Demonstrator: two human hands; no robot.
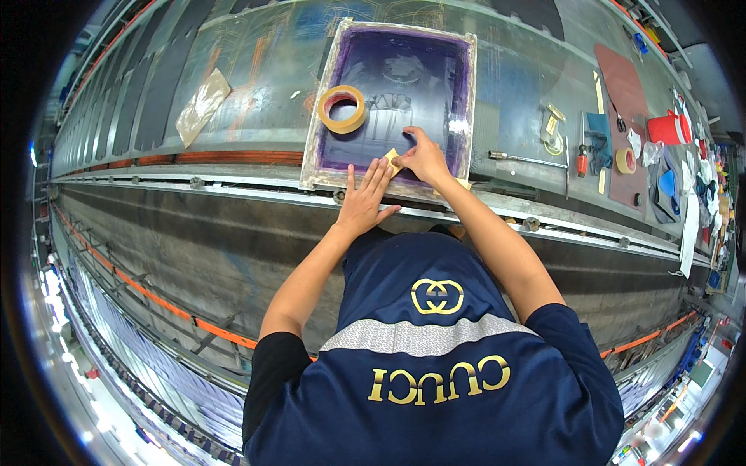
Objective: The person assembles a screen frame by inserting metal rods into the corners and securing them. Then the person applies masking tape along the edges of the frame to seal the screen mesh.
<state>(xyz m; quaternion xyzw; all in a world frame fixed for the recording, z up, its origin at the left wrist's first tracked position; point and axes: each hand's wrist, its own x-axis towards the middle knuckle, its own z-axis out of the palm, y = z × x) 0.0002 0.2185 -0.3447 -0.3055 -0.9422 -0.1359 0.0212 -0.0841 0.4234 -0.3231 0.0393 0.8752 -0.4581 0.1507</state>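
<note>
Before me lies a screen-printing frame (pixel 469 89) with a pale, worn border and dark purple mesh (pixel 388 78). My left hand (pixel 365 200) rests over its near edge, fingers stretched out flat, the fingertips beside a small yellowish piece of tape (pixel 394 162). Thumb and fingers of my right hand (pixel 424 159) pinch that tape piece at the near side of the mesh; the index finger is bent upward. On the mesh, toward the left border, a roll of yellowish tape (pixel 358 116) lies on its side, apart from both hands.
The frame sits on a long worktable with a metal rail (pixel 256 186) along its near edge. A crumpled beige sheet (pixel 203 107) lies left. To the right are a metal rod (pixel 528 159), another tape roll (pixel 625 161), scissors (pixel 620 123) and a red container (pixel 670 129).
</note>
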